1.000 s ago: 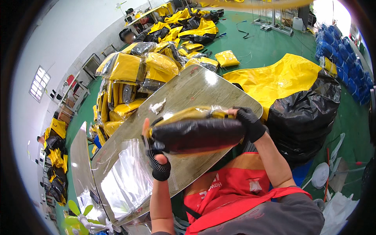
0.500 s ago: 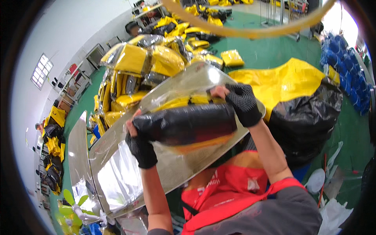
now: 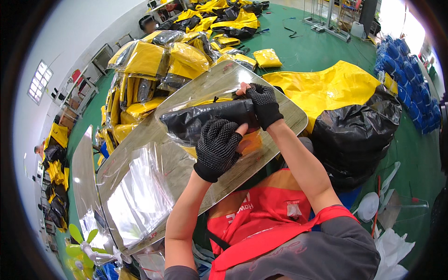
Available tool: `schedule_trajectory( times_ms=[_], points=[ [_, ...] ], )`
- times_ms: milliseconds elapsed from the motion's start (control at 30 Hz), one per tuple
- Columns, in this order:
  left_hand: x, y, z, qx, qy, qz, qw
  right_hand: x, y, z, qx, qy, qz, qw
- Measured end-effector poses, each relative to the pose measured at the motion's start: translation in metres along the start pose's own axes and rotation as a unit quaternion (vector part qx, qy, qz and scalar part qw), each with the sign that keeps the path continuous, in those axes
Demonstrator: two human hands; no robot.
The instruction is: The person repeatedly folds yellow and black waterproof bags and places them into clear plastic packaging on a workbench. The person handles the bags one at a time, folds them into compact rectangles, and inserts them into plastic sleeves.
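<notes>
A folded black-and-yellow bundle [image 3: 205, 116] lies in a clear plastic bag on the wood-patterned table [image 3: 280, 154] in front of me. My left hand [image 3: 217, 147], in a black dotted glove with bare fingertips, is curled over the bundle's near side, closed on the bag's plastic. At the bundle's right end my right hand [image 3: 263, 105], gloved the same way, pinches the bag. The exact grip of the left fingers is partly hidden behind the hand. A stack of clear plastic bags [image 3: 140, 196] lies on the table's left part.
Packed yellow bundles [image 3: 149, 60] are piled beyond the table. A large yellow-and-black sheet [image 3: 350, 126] slumps to the right, with blue bundles [image 3: 406, 84] farther off. A small green-bladed fan [image 3: 88, 247] stands at the lower left. Another person [image 3: 148, 24] is at the back.
The bundle has come down onto the table from the raised hold. My left hand has shifted from its left end to its near middle; the right stays at the right end.
</notes>
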State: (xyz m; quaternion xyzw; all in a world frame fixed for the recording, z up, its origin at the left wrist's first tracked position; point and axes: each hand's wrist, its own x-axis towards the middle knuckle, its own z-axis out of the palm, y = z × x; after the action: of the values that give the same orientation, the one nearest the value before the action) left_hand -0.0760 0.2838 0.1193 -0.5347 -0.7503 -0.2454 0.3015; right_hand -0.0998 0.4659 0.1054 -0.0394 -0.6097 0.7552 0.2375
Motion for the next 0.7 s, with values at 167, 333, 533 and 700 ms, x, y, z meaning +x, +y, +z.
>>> schedule_trajectory(
  times_ms=[167,333,533,700],
  points=[
    [0.011,0.002,0.007,0.081,-0.055,0.014,0.995,0.000,0.004,-0.003,0.025,0.004,0.039,0.999],
    [0.012,0.010,0.022,0.064,-0.059,-0.032,0.996,0.001,0.007,-0.002,0.029,0.007,0.042,0.999],
    [0.010,0.014,0.016,0.124,-0.035,0.029,0.991,-0.001,0.004,0.005,0.047,-0.023,0.024,0.998],
    [0.012,0.021,0.015,0.107,-0.052,-0.031,0.992,0.005,0.005,0.005,0.040,-0.040,0.020,0.998]
  ],
)
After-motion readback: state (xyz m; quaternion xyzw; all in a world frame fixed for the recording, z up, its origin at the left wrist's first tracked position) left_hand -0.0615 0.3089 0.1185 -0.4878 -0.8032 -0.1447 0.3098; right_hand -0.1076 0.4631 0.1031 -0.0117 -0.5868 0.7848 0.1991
